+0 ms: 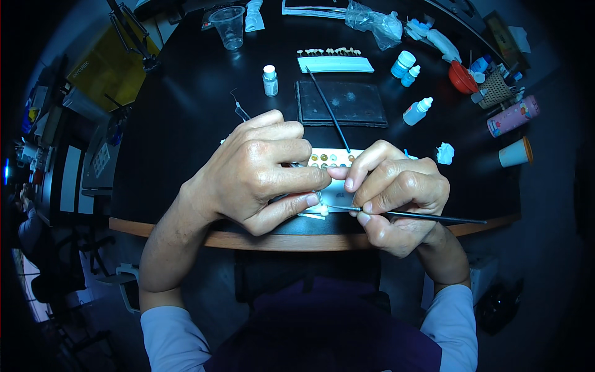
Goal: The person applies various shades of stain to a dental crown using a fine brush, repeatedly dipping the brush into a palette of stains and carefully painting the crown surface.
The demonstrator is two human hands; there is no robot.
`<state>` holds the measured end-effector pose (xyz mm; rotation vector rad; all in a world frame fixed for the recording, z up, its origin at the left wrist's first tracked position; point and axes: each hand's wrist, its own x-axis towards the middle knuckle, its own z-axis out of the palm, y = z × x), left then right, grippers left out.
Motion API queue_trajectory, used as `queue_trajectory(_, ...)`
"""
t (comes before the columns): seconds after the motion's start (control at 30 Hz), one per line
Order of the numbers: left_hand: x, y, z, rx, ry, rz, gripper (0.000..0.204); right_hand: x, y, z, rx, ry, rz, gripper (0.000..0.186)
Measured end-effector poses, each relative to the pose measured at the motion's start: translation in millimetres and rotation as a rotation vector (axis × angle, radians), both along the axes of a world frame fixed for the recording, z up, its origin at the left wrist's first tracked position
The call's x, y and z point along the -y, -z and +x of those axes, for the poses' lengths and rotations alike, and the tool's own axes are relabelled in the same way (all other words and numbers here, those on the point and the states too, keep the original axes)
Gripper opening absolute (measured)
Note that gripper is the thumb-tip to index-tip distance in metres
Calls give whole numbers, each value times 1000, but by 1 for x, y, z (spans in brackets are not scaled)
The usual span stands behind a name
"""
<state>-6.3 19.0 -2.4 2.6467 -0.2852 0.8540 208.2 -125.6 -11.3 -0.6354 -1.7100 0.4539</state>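
My right hand (403, 198) is closed in a pen grip on a thin brush (434, 217) with a black handle. The brush's fine end points left and meets, or nearly meets, a small white tooth-shaped piece (323, 211). Above that piece, my left hand (260, 173) is closed, thumb and fingers pinching a thin metal tool (320, 198) that seems to hold it; most of the tool is hidden, so I cannot tell its kind. Behind the fingertips lies a white palette (338, 153) with rows of coloured round spots, partly covered by both hands.
A second brush (328, 108) leans over a dark rectangular slab (365, 105). Around it stand a small vial (270, 80), a dropper bottle (418, 111), a clear cup (230, 31) and a shade guide (334, 64). Crumpled tissue (445, 153) and a paper cup (515, 152) are right.
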Motion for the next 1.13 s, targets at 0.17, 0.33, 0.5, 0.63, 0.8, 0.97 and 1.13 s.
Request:
queue_trajectory(0.17,0,0,1,6,0,-7,18,-1,0,0,-16,-2,-2,11)
queue_trajectory(0.33,-1,1,1,-7,1,0,19,-1,2,1,-8,-12,-12,12)
queue_trajectory(0.5,0,0,1,-1,2,-1,20,0,1,1,-18,-3,-5,12)
queue_trajectory(0.63,0,1,1,6,-4,-1,20,-1,0,0,-8,-9,-5,13)
queue_trajectory(0.8,0,0,1,3,1,-1,20,0,1,0,-35,-3,-3,13)
queue_trajectory(0.97,0,1,1,7,2,-4,20,-1,1,0,-23,-10,8,13)
queue_trajectory(1.13,-1,0,1,-5,1,6,22,1,0,1,-27,-23,-22,11)
